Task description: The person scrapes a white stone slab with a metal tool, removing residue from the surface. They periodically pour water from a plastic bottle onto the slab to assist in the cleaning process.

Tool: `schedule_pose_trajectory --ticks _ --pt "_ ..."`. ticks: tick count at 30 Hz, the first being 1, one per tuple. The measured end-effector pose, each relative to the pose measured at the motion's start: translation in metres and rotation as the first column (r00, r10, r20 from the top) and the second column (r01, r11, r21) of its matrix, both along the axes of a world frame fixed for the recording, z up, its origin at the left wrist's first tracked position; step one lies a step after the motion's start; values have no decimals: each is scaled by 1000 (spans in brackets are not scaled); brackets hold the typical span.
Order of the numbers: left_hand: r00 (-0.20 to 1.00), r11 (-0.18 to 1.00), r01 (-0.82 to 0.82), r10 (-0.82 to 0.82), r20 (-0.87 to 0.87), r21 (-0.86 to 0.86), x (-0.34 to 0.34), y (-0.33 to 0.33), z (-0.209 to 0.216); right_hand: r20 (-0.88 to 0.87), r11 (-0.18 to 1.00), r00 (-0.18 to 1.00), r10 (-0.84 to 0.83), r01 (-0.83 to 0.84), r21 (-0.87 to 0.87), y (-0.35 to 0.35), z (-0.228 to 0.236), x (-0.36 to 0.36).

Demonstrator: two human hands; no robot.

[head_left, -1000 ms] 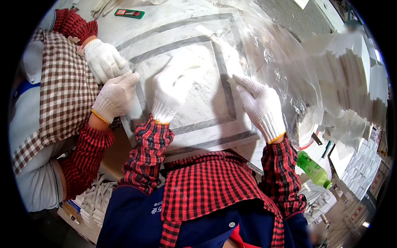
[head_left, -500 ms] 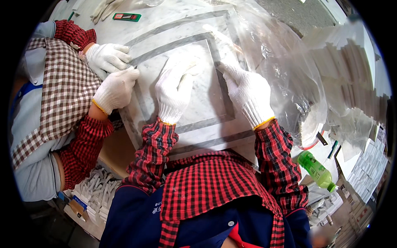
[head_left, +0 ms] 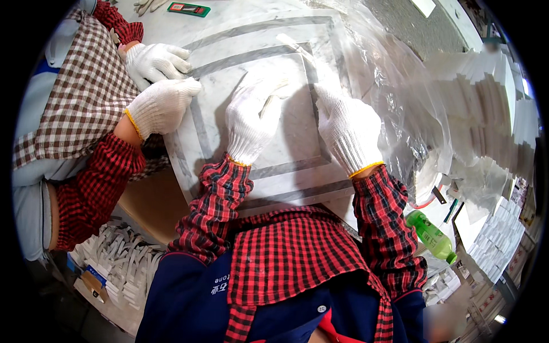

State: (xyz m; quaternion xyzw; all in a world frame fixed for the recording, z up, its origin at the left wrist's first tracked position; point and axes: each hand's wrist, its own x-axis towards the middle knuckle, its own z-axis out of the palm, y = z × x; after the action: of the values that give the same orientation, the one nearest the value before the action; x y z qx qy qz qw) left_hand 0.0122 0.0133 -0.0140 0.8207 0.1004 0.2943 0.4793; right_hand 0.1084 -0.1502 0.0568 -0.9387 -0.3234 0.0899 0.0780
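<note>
My right hand, in a white knit glove, is closed over the right part of a pale marble slab with grey inlaid bands. A slim white stick-like tool slants up and left from its pinched fingers; glare blurs where they meet. My left hand, gloved alike, rests on the slab's middle, thumb a little apart from the fingers and nothing visible in it. At the slab's left edge, a co-worker's two gloved hands lie close together, one flatter, the other closed.
Clear plastic film bunches along the slab's right side. Beyond it stand stacked pale strips. A green bottle lies at my right. A green-cased item is at the far edge. Loose strips pile at lower left.
The view has shifted slightly. The white tool's tip has moved left across the inner grey band with my right hand. My left hand stays on the slab.
</note>
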Motion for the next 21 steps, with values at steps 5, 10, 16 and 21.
schedule_pose_trajectory --ticks 5,10,16,21 --pt "1000 998 -16 17 -16 57 -1 0 2 20 998 1000 19 -18 -62 7 1 -4" --pt "994 940 1 -40 106 341 8 7 -6 34 998 998 50 -49 -42 4 -4 -9" --pt "991 827 103 -133 14 553 17 7 -4 27 996 998 64 -62 -70 -6 -6 -25" --pt "969 766 218 -244 -40 605 9 9 -1 -130 997 989 68 -61 57 -34 9 -46"
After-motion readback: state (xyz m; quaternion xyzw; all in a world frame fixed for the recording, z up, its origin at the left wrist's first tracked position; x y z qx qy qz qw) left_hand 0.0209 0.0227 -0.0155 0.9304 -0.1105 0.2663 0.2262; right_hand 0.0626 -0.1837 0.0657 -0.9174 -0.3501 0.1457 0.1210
